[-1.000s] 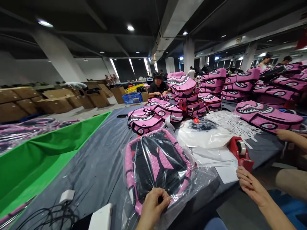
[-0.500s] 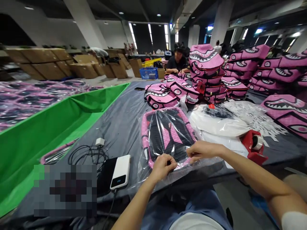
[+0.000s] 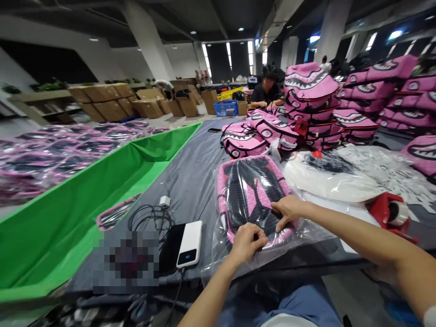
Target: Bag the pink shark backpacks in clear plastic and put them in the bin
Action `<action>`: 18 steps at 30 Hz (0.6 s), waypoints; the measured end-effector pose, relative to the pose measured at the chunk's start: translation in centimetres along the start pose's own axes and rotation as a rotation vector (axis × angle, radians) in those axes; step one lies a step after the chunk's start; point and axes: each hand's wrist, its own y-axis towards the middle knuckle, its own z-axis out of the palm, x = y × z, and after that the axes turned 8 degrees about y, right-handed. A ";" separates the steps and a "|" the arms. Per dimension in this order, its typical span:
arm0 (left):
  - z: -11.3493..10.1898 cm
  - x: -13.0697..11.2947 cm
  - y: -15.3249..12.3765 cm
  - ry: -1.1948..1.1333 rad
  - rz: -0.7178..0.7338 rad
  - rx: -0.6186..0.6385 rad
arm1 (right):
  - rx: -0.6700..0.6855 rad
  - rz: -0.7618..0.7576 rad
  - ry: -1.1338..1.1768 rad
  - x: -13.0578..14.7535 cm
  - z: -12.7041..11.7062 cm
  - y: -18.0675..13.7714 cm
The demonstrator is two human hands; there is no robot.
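Observation:
A pink and black backpack (image 3: 240, 195) lies flat inside a clear plastic bag (image 3: 220, 247) on the grey-covered table, its back panel and straps upward. At the bag's near edge, my left hand (image 3: 248, 241) has curled fingers pinching the plastic. My right hand (image 3: 289, 211) rests on the lower right of the wrapped backpack, thumb and forefinger apart, the other fingers partly hidden. Loose plastic spreads out past the right side of the backpack.
A red tape dispenser (image 3: 390, 215) and white sheets (image 3: 327, 177) are to the right. Pink backpacks (image 3: 309, 91) are stacked behind. Left are a white power bank (image 3: 190, 245), coiled cable (image 3: 145, 218) and green fabric trough (image 3: 102, 181). A person (image 3: 267, 93) sits across the table.
The view has turned left, so everything appears farther right. My right hand has shifted slightly over the backpack, and its thumb and forefinger have spread. My left hand stays at the bag's near edge.

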 end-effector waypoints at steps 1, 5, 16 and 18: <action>0.0 0.1 0.0 -0.003 0.003 -0.003 | -0.039 0.056 0.039 -0.6 0.0 -0.6; 0.1 0.2 -0.1 -0.025 0.028 0.000 | -0.425 -0.002 0.096 -0.9 2.1 -4.8; -0.2 -0.9 -1.8 0.208 0.206 -0.080 | -0.426 -0.376 -0.098 0.3 11.8 -8.5; -0.3 -0.7 -3.4 0.348 0.278 -0.152 | -0.459 -0.390 -0.099 -0.1 12.3 -8.5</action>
